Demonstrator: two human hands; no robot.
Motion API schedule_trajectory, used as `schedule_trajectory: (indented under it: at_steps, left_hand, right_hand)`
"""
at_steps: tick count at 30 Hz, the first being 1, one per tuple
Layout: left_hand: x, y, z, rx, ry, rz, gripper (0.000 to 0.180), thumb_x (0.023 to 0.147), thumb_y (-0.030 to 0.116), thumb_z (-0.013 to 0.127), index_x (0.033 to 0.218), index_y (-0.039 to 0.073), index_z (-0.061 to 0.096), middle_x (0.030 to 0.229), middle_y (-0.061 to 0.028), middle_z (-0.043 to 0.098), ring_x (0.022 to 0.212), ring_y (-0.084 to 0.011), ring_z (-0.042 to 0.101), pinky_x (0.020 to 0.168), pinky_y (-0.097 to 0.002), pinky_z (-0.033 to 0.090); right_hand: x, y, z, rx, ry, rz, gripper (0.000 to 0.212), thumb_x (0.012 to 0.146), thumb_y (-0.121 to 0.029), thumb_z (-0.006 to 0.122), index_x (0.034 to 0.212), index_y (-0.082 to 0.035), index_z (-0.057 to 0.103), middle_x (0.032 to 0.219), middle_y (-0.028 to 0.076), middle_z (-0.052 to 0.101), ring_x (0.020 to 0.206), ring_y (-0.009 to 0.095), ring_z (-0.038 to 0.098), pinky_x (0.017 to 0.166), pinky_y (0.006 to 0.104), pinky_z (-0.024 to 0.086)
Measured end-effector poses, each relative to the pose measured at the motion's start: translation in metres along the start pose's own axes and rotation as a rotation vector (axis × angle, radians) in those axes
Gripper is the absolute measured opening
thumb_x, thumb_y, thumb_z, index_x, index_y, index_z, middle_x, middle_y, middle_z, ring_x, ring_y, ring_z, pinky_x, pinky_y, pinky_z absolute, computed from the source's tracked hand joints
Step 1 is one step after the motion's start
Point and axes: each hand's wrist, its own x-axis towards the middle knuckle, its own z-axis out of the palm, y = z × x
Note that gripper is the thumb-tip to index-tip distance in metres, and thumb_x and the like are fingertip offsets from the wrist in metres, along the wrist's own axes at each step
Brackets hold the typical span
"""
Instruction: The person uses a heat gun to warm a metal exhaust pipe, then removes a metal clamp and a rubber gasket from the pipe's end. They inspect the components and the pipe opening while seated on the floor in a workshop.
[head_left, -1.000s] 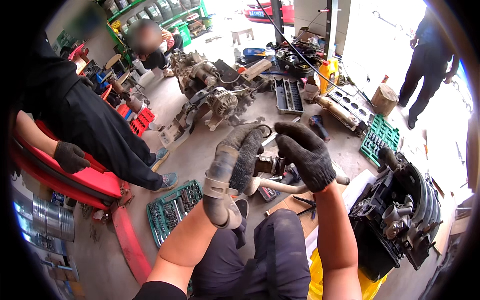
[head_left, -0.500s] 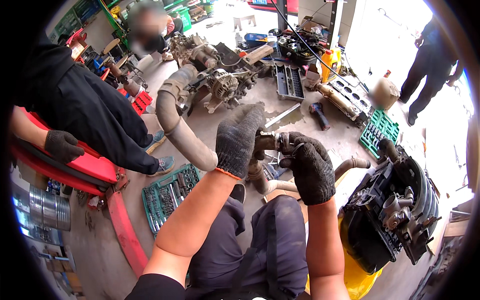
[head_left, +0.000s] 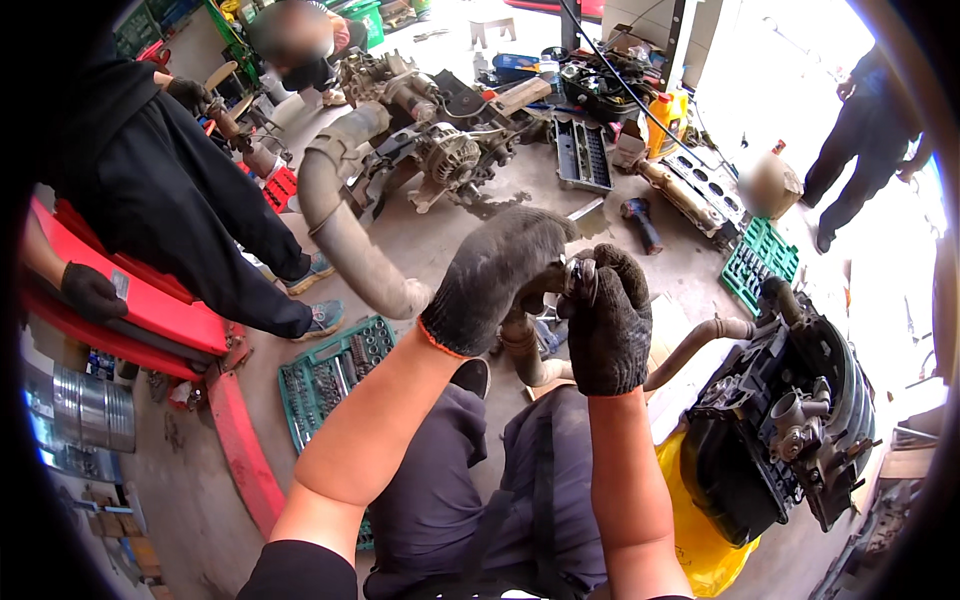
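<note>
Both my hands wear dark knit gloves and meet in front of my knees. My left hand (head_left: 500, 275) is closed around a short dark hose (head_left: 543, 283), much of it hidden by the glove. My right hand (head_left: 612, 330) has its fingers curled at the metal hose clamp (head_left: 579, 272) on the hose's right end. Just beyond my left wrist lies the open end of a large dusty pipe (head_left: 350, 260), which runs back to the engine (head_left: 430, 140). A thinner bent pipe (head_left: 522, 350) shows behind and below my hands.
A green socket set (head_left: 335, 385) lies left of my knees, beside a red lift arm (head_left: 240, 440). At right a black engine part (head_left: 790, 430) rests on a yellow bag (head_left: 690, 520). A power tool (head_left: 640, 225) lies ahead. A co-worker (head_left: 170, 190) stands at left.
My hands have drawn closer together, the left turning over the hose and covering more of it. The co-worker at left has raised a gloved hand to a dusty part.
</note>
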Motion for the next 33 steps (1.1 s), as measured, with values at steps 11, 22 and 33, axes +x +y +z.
schedule_trajectory:
  at_steps: [11,22,33]
  left_hand:
    - [-0.01,0.006,-0.002,0.402,-0.099,0.328,0.048,0.084,0.005,0.076,0.129,0.001,0.06,0.121,-0.0107,0.06,0.111,-0.0164,0.061,0.096,-0.0317,0.051]
    - [0.015,-0.011,-0.04,0.151,0.085,0.08,0.039,0.09,0.007,0.066,0.127,0.003,0.057,0.106,-0.0089,0.067,0.082,-0.0112,0.061,0.073,-0.0252,0.053]
    - [0.036,-0.275,-0.136,-0.317,0.245,-0.419,0.023,0.092,0.015,0.064,0.115,0.009,0.064,0.095,-0.0031,0.067,0.064,-0.0105,0.058,0.055,-0.0242,0.049]
  right_hand:
    - [-0.028,0.015,-0.013,-0.189,0.014,-0.315,0.026,0.1,-0.011,0.058,0.121,0.003,0.064,0.114,0.011,0.064,0.088,0.019,0.066,0.083,0.033,0.055]
    - [-0.021,0.011,-0.025,-0.028,0.115,-0.144,0.028,0.102,-0.017,0.06,0.125,-0.002,0.06,0.09,0.008,0.06,0.072,0.019,0.06,0.066,0.0329,0.054]
    - [-0.017,0.052,-0.149,-0.448,0.359,0.143,0.021,0.098,-0.012,0.063,0.114,0.001,0.065,0.084,0.005,0.062,0.071,0.015,0.06,0.065,0.03,0.051]
